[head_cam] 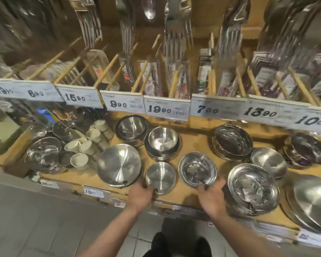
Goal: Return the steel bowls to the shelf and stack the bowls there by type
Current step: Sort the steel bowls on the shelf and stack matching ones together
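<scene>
Wooden shelf [193, 143] tags read 9.90, 19.90, 7.00; left hand [140, 194] fingers grip small bowl [160, 178], right hand [212, 198] fingers pinch shallow bowl [197, 170].

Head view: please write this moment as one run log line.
left hand: grips small bowl | right hand: grips shallow bowl | both bowls on shelf

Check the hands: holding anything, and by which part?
Left hand grips the small steel bowl at its near rim. Right hand holds the shallow steel bowl at its near rim.
</scene>
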`<state>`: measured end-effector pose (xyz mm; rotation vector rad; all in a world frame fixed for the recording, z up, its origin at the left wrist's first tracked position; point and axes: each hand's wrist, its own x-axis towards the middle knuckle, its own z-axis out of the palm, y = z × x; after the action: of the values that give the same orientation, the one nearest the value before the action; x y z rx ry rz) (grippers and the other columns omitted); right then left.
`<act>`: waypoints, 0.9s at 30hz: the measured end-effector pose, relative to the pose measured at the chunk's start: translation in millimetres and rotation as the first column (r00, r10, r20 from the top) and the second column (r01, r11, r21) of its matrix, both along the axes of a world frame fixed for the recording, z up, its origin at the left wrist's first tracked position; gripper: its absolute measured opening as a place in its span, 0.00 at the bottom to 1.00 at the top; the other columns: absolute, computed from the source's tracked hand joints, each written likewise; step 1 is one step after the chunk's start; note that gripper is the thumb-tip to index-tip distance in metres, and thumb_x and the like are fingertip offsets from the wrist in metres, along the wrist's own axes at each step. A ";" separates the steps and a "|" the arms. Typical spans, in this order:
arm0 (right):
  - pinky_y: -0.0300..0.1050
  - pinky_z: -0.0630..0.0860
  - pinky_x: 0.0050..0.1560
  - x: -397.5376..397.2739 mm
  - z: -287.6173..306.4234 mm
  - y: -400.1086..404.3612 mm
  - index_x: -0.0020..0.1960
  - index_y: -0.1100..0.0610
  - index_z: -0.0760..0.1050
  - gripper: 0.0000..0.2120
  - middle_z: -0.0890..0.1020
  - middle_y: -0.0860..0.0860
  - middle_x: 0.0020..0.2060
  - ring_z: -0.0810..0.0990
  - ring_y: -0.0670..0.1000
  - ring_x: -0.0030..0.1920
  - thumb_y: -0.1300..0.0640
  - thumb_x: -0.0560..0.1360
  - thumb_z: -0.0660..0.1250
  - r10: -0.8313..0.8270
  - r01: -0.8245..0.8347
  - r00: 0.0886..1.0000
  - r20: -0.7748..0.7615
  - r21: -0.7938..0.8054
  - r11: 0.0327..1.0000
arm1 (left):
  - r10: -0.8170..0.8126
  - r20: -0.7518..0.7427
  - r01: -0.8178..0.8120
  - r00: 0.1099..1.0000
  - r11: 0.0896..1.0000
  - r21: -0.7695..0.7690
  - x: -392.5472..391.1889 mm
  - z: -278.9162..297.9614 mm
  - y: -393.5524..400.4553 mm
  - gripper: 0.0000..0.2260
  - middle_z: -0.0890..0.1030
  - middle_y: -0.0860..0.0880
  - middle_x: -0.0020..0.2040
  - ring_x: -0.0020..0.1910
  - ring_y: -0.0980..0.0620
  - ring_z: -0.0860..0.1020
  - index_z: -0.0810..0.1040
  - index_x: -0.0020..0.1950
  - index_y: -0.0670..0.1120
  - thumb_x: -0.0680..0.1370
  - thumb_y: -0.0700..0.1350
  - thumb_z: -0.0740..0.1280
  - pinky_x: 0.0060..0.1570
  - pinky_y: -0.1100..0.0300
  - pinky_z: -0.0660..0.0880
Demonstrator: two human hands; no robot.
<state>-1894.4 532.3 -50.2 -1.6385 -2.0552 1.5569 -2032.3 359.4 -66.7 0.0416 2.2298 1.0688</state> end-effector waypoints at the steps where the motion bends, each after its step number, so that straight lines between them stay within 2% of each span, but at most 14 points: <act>1: 0.41 0.72 0.48 -2.9 -2.8 -1.3 0.75 0.64 0.51 0.31 0.77 0.50 0.45 0.80 0.55 0.45 0.60 0.81 0.65 -0.035 0.035 0.999 0.006 0.022 0.999 | -0.012 -0.015 0.012 1.000 1.000 0.005 -0.2 -2.9 2.0 0.04 0.87 0.47 0.41 0.40 0.46 0.86 0.79 0.49 0.46 0.79 0.47 0.68 0.49 0.45 0.83; 3: 0.37 0.70 0.53 -10.6 -10.0 -3.6 0.72 0.68 0.60 0.26 0.76 0.53 0.53 0.80 0.59 0.55 0.63 0.79 0.68 -0.070 0.069 0.997 0.017 0.047 0.997 | -0.042 -0.077 0.041 0.996 0.999 -0.008 -1.3 -5.4 2.5 0.02 0.86 0.51 0.41 0.41 0.51 0.85 0.79 0.51 0.49 0.79 0.45 0.68 0.45 0.54 0.82; 4: 0.34 0.71 0.51 -13.5 -11.4 -3.6 0.68 0.68 0.68 0.20 0.77 0.53 0.54 0.81 0.58 0.55 0.63 0.79 0.68 -0.078 0.078 0.997 0.028 0.020 0.997 | -0.050 -0.095 0.050 0.994 0.999 -0.004 -1.4 -4.8 1.8 0.04 0.85 0.53 0.42 0.44 0.52 0.85 0.78 0.52 0.50 0.78 0.44 0.68 0.43 0.60 0.80; 6: 0.31 0.73 0.35 -16.5 -11.8 -2.4 0.54 0.65 0.78 0.05 0.83 0.57 0.46 0.82 0.54 0.42 0.65 0.79 0.67 -0.141 0.142 0.990 0.018 -0.077 0.987 | -0.078 -0.097 0.079 0.992 0.997 0.008 -3.4 -5.5 2.2 0.07 0.85 0.52 0.47 0.50 0.49 0.83 0.78 0.55 0.51 0.77 0.45 0.69 0.49 0.57 0.79; 7: 0.34 0.73 0.31 -16.4 -11.1 -2.6 0.52 0.64 0.79 0.04 0.84 0.58 0.42 0.81 0.54 0.38 0.65 0.78 0.67 -0.206 0.202 0.978 -0.020 -0.125 0.971 | -0.099 -0.091 0.099 0.991 0.995 0.000 -4.5 -5.3 2.3 0.10 0.85 0.50 0.50 0.52 0.46 0.83 0.79 0.58 0.49 0.77 0.46 0.70 0.54 0.53 0.78; 9: 0.38 0.77 0.31 -15.5 -3.9 -4.2 0.55 0.64 0.80 0.06 0.86 0.57 0.39 0.83 0.55 0.39 0.66 0.78 0.68 -0.360 0.316 0.922 -0.140 -0.265 0.911 | -0.132 -0.087 0.131 0.987 0.991 -0.017 -6.5 -2.5 2.7 0.14 0.85 0.46 0.54 0.55 0.44 0.82 0.78 0.62 0.46 0.77 0.46 0.69 0.57 0.52 0.77; 11: 0.43 0.81 0.35 -12.6 4.8 -6.1 0.59 0.63 0.79 0.10 0.86 0.59 0.46 0.86 0.57 0.45 0.65 0.78 0.69 -0.439 0.341 0.874 -0.210 -0.380 0.860 | -0.146 -0.086 0.146 0.985 0.989 -0.015 -7.1 -1.6 3.8 0.14 0.85 0.45 0.54 0.55 0.43 0.82 0.78 0.62 0.45 0.77 0.46 0.70 0.56 0.52 0.77; 12: 0.42 0.82 0.34 -10.4 11.0 -7.3 0.61 0.62 0.77 0.11 0.86 0.58 0.46 0.87 0.55 0.43 0.64 0.79 0.69 -0.449 0.330 0.861 -0.240 -0.408 0.851 | -0.163 -0.079 0.162 0.983 0.987 -0.018 -6.5 -1.9 4.7 0.14 0.85 0.46 0.54 0.55 0.44 0.82 0.78 0.62 0.46 0.77 0.47 0.70 0.55 0.52 0.77; 15: 0.38 0.80 0.31 3.0 26.6 -3.3 0.61 0.57 0.76 0.11 0.86 0.55 0.46 0.87 0.51 0.37 0.61 0.79 0.70 -0.464 0.321 0.832 -0.303 -0.419 0.850 | -0.234 -0.024 0.233 0.972 0.972 -0.037 -1.7 -2.0 11.1 0.16 0.84 0.48 0.56 0.55 0.47 0.81 0.77 0.63 0.48 0.77 0.52 0.70 0.57 0.54 0.77; 19: 0.42 0.84 0.37 37.9 49.8 15.3 0.55 0.54 0.74 0.09 0.88 0.56 0.47 0.88 0.56 0.47 0.66 0.79 0.68 -0.525 0.360 0.772 -0.359 -0.434 0.826 | -0.309 0.028 0.310 0.951 0.950 -0.024 10.3 -4.1 36.2 0.17 0.85 0.49 0.55 0.53 0.47 0.82 0.77 0.64 0.49 0.77 0.55 0.69 0.55 0.52 0.79; 21: 0.44 0.85 0.40 59.8 56.9 26.6 0.55 0.56 0.74 0.08 0.86 0.59 0.50 0.87 0.59 0.50 0.67 0.79 0.66 -0.568 0.425 0.743 -0.355 -0.407 0.809 | -0.303 0.019 0.304 0.953 0.952 -0.032 16.6 -5.9 49.2 0.16 0.85 0.50 0.52 0.49 0.48 0.83 0.78 0.63 0.49 0.78 0.53 0.70 0.45 0.57 0.77; 23: 0.42 0.84 0.37 81.5 59.0 38.0 0.59 0.63 0.74 0.09 0.84 0.62 0.53 0.87 0.58 0.47 0.68 0.79 0.65 -0.618 0.502 0.711 -0.336 -0.373 0.780 | -0.314 0.030 0.315 0.949 0.949 -0.026 23.2 -8.6 59.6 0.15 0.85 0.50 0.50 0.46 0.50 0.83 0.77 0.64 0.48 0.78 0.50 0.69 0.37 0.61 0.75; 25: 0.38 0.81 0.31 97.0 57.9 45.8 0.61 0.67 0.73 0.11 0.83 0.63 0.51 0.87 0.54 0.39 0.68 0.79 0.65 -0.640 0.556 0.711 -0.290 -0.325 0.765 | -0.323 0.047 0.324 0.945 0.946 -0.021 26.2 -11.4 65.6 0.15 0.85 0.50 0.48 0.44 0.51 0.84 0.77 0.63 0.47 0.78 0.48 0.69 0.35 0.61 0.77; 27: 0.40 0.83 0.34 106.4 53.8 50.8 0.64 0.67 0.71 0.13 0.83 0.61 0.49 0.86 0.53 0.38 0.68 0.79 0.64 -0.646 0.576 0.713 -0.273 -0.297 0.761 | -0.297 0.072 0.298 0.952 0.954 -0.008 27.8 -12.2 69.5 0.15 0.85 0.47 0.46 0.42 0.48 0.85 0.77 0.62 0.45 0.77 0.47 0.70 0.37 0.58 0.79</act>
<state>-1788.0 583.1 3.6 -1.6816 -1.0298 1.6523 -2004.6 428.9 -78.9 0.3178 2.0886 0.8700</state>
